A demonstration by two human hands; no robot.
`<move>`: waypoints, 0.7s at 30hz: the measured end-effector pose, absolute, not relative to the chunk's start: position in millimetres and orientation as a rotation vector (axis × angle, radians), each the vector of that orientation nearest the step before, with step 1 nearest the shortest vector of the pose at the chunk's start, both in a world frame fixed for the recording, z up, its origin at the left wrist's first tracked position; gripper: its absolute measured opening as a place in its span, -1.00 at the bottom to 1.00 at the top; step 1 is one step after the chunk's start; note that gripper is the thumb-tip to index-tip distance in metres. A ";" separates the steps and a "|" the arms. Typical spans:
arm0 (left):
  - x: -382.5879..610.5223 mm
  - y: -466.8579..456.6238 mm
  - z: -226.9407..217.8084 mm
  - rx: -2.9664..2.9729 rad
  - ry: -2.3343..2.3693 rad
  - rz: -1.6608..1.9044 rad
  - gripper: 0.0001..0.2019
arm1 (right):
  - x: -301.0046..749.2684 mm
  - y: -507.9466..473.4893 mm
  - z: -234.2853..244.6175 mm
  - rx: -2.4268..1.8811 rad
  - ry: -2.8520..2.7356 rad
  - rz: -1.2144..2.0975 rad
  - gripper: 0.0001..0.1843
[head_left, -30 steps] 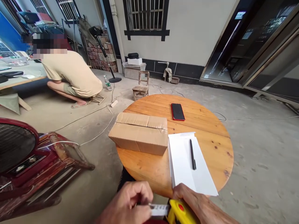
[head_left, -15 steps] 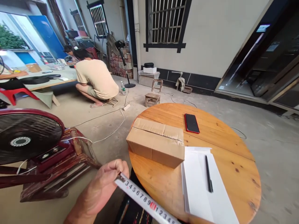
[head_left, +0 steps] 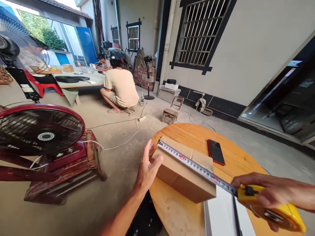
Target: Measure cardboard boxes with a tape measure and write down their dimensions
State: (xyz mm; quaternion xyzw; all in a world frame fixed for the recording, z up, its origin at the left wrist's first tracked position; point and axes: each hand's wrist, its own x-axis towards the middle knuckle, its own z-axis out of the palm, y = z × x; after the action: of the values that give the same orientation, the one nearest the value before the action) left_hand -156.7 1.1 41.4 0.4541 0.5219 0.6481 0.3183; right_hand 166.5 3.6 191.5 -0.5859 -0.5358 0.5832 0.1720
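Note:
A closed cardboard box [head_left: 183,175] rests on the round wooden table. Across its top lies the extended metal blade [head_left: 194,165] of a tape measure, its end hook at the box's left edge. My left hand [head_left: 147,167] is around that left end, thumb against the front side and fingers at the end face. In my right hand [head_left: 270,193] is the yellow tape measure case [head_left: 283,213], held beyond the box's right end, with the thumb on its side. White paper [head_left: 221,209] and a black pen [head_left: 236,213] lie partly beneath my right hand and the tape.
A red-edged phone [head_left: 216,151] lies behind the box on the round table [head_left: 182,129]. At left, a dark red fan [head_left: 46,136] stands on a wooden stool [head_left: 91,154]. Farther off are a crouching person [head_left: 121,85], a long worktable [head_left: 95,78] and a small wooden chair [head_left: 171,113].
The blade has gone from in front of the table onto the box top. My left hand has moved right and up to the box. My right hand with the tape case has entered view.

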 end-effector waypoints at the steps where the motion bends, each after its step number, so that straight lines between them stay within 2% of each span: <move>1: -153.6 2.5 41.6 1.188 1.381 1.728 -0.29 | 163.7 16.1 198.9 -1.686 -1.569 1.787 -0.56; 8: -141.9 4.1 47.0 1.380 1.643 1.777 -0.64 | 169.7 60.4 209.4 -1.741 -1.739 1.980 -0.56; 18: -140.6 -0.6 51.2 1.341 1.791 1.646 -0.59 | 177.9 70.6 203.5 -1.754 -1.859 2.004 -0.53; 21: -141.4 -3.3 46.0 1.340 1.721 1.668 -0.57 | 187.0 63.9 201.2 -1.628 -1.827 2.031 -0.50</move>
State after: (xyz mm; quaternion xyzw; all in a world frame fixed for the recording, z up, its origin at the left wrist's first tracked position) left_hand -141.4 -3.3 46.0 0.4785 0.6146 0.5955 0.1965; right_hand 187.0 63.9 201.2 -0.5118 -0.5745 0.6385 -0.0193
